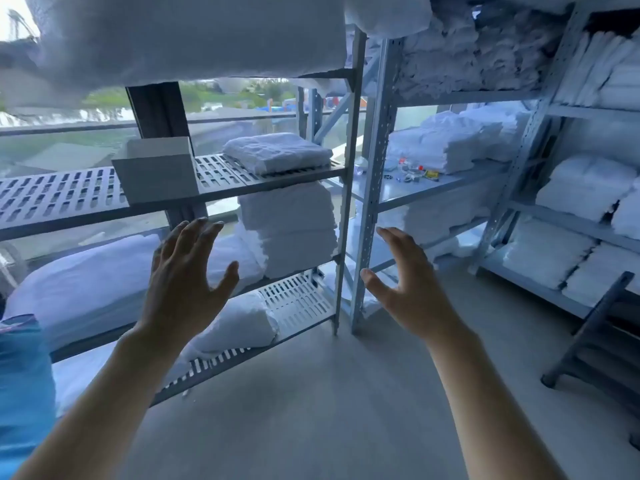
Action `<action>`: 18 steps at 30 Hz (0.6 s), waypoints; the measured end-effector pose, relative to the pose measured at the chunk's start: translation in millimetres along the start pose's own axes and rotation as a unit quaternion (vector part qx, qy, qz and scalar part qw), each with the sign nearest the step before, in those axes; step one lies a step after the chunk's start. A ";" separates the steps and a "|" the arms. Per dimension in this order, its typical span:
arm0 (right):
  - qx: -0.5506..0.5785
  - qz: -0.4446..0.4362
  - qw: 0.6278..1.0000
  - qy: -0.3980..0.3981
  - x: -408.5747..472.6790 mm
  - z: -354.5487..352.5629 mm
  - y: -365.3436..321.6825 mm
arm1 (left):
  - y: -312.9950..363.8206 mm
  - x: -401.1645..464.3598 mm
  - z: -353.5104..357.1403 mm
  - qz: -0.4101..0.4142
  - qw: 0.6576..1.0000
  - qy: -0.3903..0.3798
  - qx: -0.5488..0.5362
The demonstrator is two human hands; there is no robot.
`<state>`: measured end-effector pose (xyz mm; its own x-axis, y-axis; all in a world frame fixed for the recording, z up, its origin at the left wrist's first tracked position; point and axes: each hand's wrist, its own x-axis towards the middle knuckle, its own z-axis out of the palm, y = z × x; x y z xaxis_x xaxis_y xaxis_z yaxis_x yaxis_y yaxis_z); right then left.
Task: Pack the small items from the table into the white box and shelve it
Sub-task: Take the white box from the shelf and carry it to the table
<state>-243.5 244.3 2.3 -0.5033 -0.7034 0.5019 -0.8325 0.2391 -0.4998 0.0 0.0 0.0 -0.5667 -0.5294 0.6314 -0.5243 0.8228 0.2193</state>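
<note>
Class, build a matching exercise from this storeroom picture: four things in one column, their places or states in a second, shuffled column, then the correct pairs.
Things
1. white box
2. folded towel
3. small items
4. left hand

Places or states
A. on the solid grey shelf, in front of stacked linen
B. open, holding nothing
C. on the slotted shelf, at its left
D. on the slotted shelf, by the upright post

Pairs: 1-C, 2-D, 3-A, 4-B

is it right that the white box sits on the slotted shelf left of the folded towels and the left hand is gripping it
Not quite. In the head view the white box does sit on the slotted shelf, left of the folded towels, but the left hand is not gripping it: it hovers open below the shelf, holding nothing.
</note>
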 end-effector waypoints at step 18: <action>-0.027 -0.036 0.998 -0.047 224.3 146.2 -49.3 | -188.3 145.0 69.9 -0.065 0.998 0.014 0.004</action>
<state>-281.5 -23.1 36.3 -0.4199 -0.7786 0.4663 -0.8783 0.2190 -0.4251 -27.9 -246.1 -1.7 -0.4759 -0.6246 0.6192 -0.5970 0.7464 0.2940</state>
